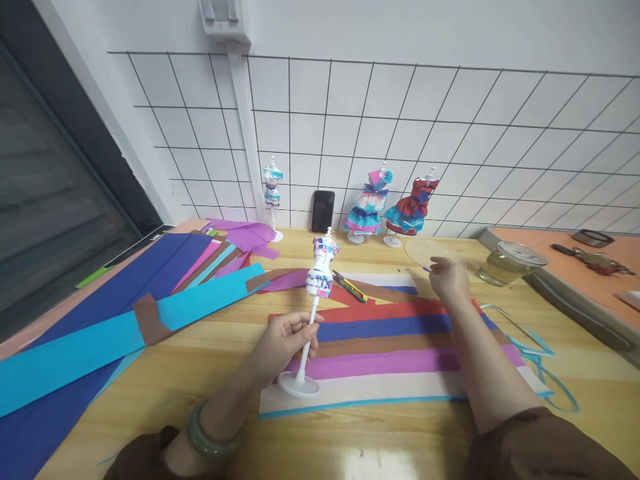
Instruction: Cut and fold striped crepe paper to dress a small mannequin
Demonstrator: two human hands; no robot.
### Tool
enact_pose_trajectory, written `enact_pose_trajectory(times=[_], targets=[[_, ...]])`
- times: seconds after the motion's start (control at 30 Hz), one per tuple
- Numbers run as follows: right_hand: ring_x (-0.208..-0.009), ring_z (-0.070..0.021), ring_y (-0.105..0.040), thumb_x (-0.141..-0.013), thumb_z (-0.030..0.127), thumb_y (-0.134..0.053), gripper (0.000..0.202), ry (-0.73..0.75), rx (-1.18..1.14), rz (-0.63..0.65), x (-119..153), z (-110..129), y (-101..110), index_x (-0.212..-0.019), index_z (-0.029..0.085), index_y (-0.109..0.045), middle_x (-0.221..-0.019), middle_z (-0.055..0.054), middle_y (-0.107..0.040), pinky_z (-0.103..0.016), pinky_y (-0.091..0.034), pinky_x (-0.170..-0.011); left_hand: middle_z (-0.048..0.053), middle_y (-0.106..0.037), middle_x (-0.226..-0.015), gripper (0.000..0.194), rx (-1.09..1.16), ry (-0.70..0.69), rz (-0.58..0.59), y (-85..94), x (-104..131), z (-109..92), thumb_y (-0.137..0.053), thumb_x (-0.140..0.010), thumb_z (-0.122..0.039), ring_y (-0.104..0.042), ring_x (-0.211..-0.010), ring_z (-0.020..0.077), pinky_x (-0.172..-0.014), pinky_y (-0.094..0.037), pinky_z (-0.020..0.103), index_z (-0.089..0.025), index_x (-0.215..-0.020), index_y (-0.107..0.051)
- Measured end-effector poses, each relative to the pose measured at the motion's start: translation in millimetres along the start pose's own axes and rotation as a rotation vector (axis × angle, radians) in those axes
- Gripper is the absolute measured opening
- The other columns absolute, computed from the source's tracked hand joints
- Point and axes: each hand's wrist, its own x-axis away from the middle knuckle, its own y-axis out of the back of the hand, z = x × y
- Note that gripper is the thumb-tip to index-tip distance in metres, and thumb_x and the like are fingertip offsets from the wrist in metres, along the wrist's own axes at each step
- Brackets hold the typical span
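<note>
My left hand [295, 337] is closed round the white pole of a miniature dress form [323, 270], tilted slightly right. White, blue and pink patterned pieces cover its torso, and its round base hangs over striped crepe paper [380, 347]. My right hand [449, 277] is farther off, fingers pinched together at the edge of a clear round plate [425, 252]. A tiny blue-purple bit shows by those fingertips; whether it is held or lies on the plate is unclear. Yellow-and-black scissors [353, 288] lie behind the dress form.
Against the tiled wall stand a partly covered dress form [273, 190], a phone [323, 211], a pink-and-blue dressed form [367, 207] and a red-and-blue one [415, 207]. Crepe paper strips [195, 300] spread leftward. A glass jar [513, 262] and thin blue strips [543, 353] are at right.
</note>
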Motion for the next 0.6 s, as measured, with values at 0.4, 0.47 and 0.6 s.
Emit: enact_pose_trajectory(times=[0.4,0.47,0.6], targets=[[-0.077,-0.0285,-0.062,-0.067,0.018,-0.053,0.019,0.01,0.154,0.07,11.7,16.0,9.1,-0.075,0.013,-0.07,-0.075,-0.016,-0.067,-0.036,-0.043,-0.066,-0.001,-0.056,-0.06,0.034,-0.003,-0.014,-0.007,-2.3,2.1,-2.4,-0.059,-0.073,-0.038,-0.052,-0.051,0.0099,-0.051,-0.043,0.024,-0.015,-0.099,-0.06],[-0.071,-0.0304,-0.062,-0.07,0.026,-0.053,0.022,0.031,0.128,0.086,14.6,25.8,12.0,-0.062,0.013,-0.068,-0.064,-0.016,-0.066,-0.04,-0.043,-0.064,-0.001,-0.056,-0.06,0.034,-0.003,-0.004,-0.008,-2.9,2.6,-3.0,-0.059,-0.074,-0.038,-0.053,-0.051,0.0098,-0.051,-0.043,0.024,-0.015,-0.099,-0.059],[-0.079,-0.0268,-0.063,-0.073,0.024,-0.051,0.022,0.145,-0.022,0.121,22.9,60.7,15.0,-0.078,0.013,-0.07,-0.077,-0.013,-0.069,-0.036,-0.045,-0.07,-0.001,-0.056,-0.06,0.032,0.006,-0.023,-0.01,-3.0,1.8,-3.7,-0.06,-0.073,-0.037,-0.053,-0.05,0.0099,-0.052,-0.043,0.024,-0.014,-0.094,-0.059]])
